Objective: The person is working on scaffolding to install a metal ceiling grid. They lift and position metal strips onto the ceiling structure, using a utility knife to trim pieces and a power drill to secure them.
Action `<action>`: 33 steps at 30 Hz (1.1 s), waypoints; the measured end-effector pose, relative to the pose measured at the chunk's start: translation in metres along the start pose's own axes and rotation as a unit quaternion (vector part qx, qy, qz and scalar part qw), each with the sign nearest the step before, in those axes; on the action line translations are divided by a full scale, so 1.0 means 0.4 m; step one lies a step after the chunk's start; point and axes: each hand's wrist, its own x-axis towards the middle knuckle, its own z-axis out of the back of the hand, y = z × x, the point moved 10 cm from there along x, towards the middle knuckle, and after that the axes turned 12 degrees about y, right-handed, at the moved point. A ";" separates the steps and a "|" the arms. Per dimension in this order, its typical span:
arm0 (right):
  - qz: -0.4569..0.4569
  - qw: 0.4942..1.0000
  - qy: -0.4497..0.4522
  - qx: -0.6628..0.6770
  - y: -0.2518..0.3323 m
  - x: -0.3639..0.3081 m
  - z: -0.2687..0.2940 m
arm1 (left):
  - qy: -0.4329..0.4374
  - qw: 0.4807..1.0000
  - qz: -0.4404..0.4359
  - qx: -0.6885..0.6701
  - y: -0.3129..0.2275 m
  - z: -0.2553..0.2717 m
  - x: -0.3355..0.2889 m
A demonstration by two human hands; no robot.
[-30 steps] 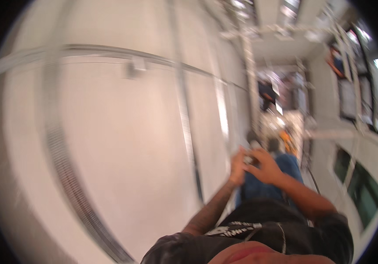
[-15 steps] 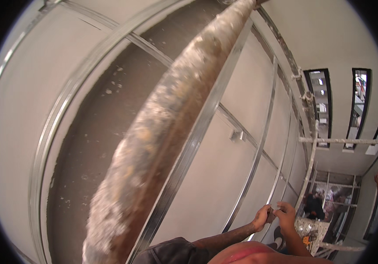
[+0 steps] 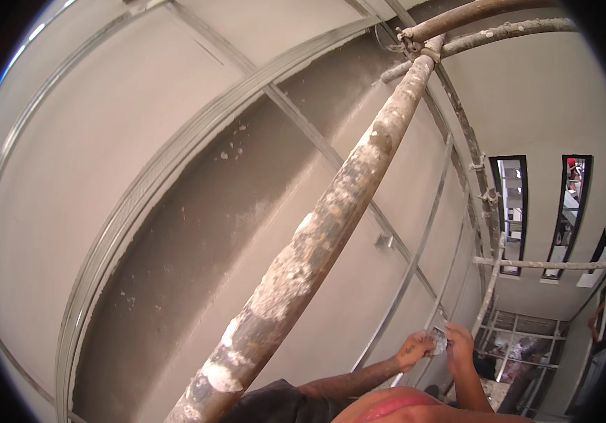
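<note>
My left hand (image 3: pixel 414 351) and my right hand (image 3: pixel 460 344) are close together at the lower right, in front of the metal framing. Between them is a small silvery piece (image 3: pixel 437 342), too small and blurred to name. The left fingers are closed on its left side. The right fingers are bent against its right side, and their tips are partly hidden. Next to the hands runs a thin metal channel (image 3: pixel 396 308). A dark grey sleeve (image 3: pixel 271 403) covers my left upper arm; both forearms are bare.
A thick, plaster-spattered scaffold pole (image 3: pixel 320 233) slants across the view, clamped to other pipes (image 3: pixel 497 32) at the top. Pale panels and metal channels (image 3: pixel 296 116) cross the wall. At right are scaffold rails (image 3: pixel 549 264), narrow windows (image 3: pixel 511 211) and a lower level far below.
The view has shifted, so the big pole looks thinner and its upper clamp shows. My hands are slightly farther apart, and the silvery piece between them now shows.
</note>
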 end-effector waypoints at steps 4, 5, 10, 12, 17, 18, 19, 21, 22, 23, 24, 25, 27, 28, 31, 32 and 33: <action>-0.038 0.998 -0.017 -0.050 0.089 -0.072 -0.058 | -0.025 0.999 -0.035 -0.002 -0.024 -0.032 -0.058; -0.020 0.999 -0.014 -0.049 0.134 -0.072 -0.058 | -0.022 0.999 -0.036 0.001 -0.028 -0.039 -0.042; 0.070 0.995 0.053 -0.047 0.288 -0.077 -0.191 | -0.041 0.992 -0.097 0.063 -0.081 -0.006 -0.088; 0.195 0.970 0.100 -0.109 0.413 -0.054 -0.237 | -0.075 0.987 -0.134 0.054 -0.118 0.032 -0.112; 0.398 0.803 0.339 -0.286 0.763 -0.234 -0.783 | -0.118 0.979 -0.165 0.004 -0.054 0.134 -0.249; 0.417 0.773 0.366 -0.307 0.797 -0.292 -0.880 | -0.103 0.977 -0.173 0.077 -0.043 0.131 -0.279; 0.435 0.746 0.385 -0.326 0.820 -0.347 -0.972 | -0.109 0.975 -0.170 0.091 -0.025 0.125 -0.309; 0.451 0.707 0.404 -0.366 0.835 -0.413 -1.120 | -0.140 0.972 -0.171 0.083 -0.019 0.118 -0.358; 0.455 0.685 0.404 -0.402 0.813 -0.415 -1.175 | -0.162 0.970 -0.166 0.075 -0.006 0.115 -0.391; 0.462 0.661 0.394 -0.441 0.786 -0.417 -1.216 | -0.185 0.967 -0.164 0.062 0.009 0.112 -0.429; 0.466 0.633 0.407 -0.465 0.771 -0.429 -1.246 | -0.201 0.963 -0.170 0.056 0.006 0.112 -0.458; 0.469 0.606 0.417 -0.489 0.752 -0.419 -1.262 | -0.223 0.958 -0.176 0.047 0.012 0.114 -0.494; 0.465 0.579 0.423 -0.519 0.728 -0.403 -1.295 | -0.259 0.947 -0.186 0.035 0.005 0.134 -0.569; 0.444 0.583 0.429 -0.528 0.716 -0.387 -1.294 | -0.281 0.941 -0.186 0.022 0.027 0.135 -0.608; 0.411 0.559 0.421 -0.584 0.701 -0.319 -1.279 | -0.334 0.922 -0.197 -0.004 0.064 0.142 -0.717; 0.399 0.547 0.416 -0.607 0.684 -0.286 -1.270 | -0.355 0.914 -0.198 -0.015 0.086 0.142 -0.762; 0.405 0.555 0.404 -0.604 0.686 -0.276 -1.267 | -0.371 0.906 -0.201 -0.023 0.099 0.142 -0.801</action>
